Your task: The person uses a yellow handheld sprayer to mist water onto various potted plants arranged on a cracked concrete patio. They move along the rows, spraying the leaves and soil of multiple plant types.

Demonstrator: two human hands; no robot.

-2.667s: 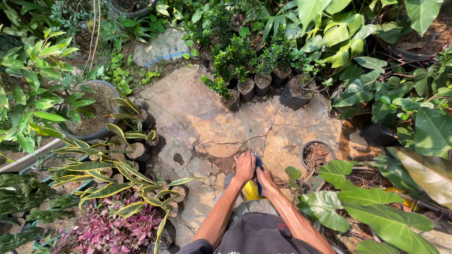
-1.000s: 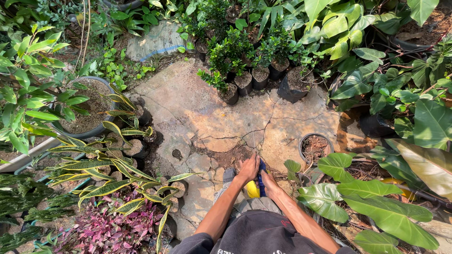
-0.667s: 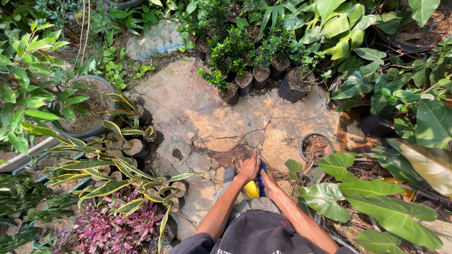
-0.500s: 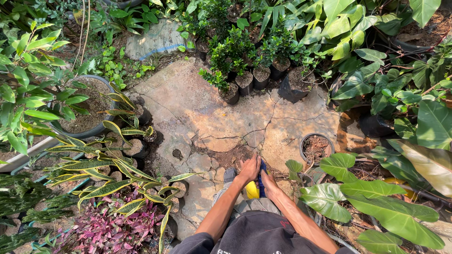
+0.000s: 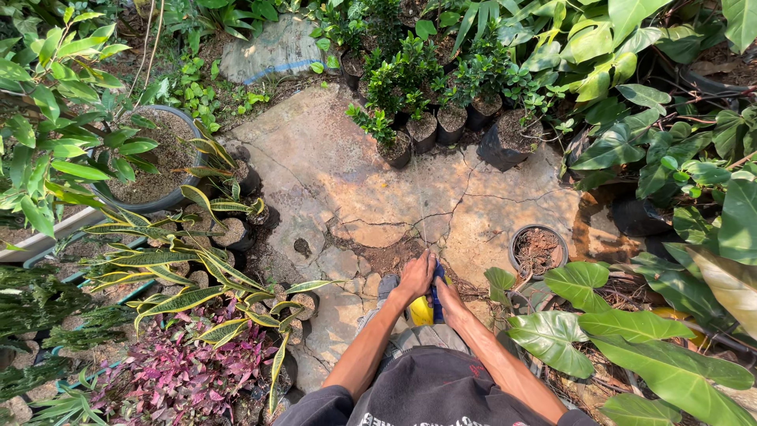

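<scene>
My left hand (image 5: 415, 276) and my right hand (image 5: 449, 298) are held close together in front of me, over a cracked stone slab (image 5: 371, 181). Both grip a small tool with a blue handle (image 5: 436, 285). A yellow object (image 5: 420, 310) shows just below the hands; what it is I cannot tell. The tool's tip is hidden by my fingers. A patch of loose dark soil (image 5: 386, 254) lies on the slab just beyond the hands.
A small black pot of soil (image 5: 538, 249) stands to the right. A row of potted green shrubs (image 5: 441, 95) lines the slab's far edge. A large grey pot (image 5: 150, 158), striped-leaf plants (image 5: 181, 260) and purple foliage (image 5: 181, 371) crowd the left. Broad-leaved plants (image 5: 599, 331) fill the right.
The view has shifted slightly, with the hands a little lower and nearer to me than at the start. They stay together on the tool over the same spot.
</scene>
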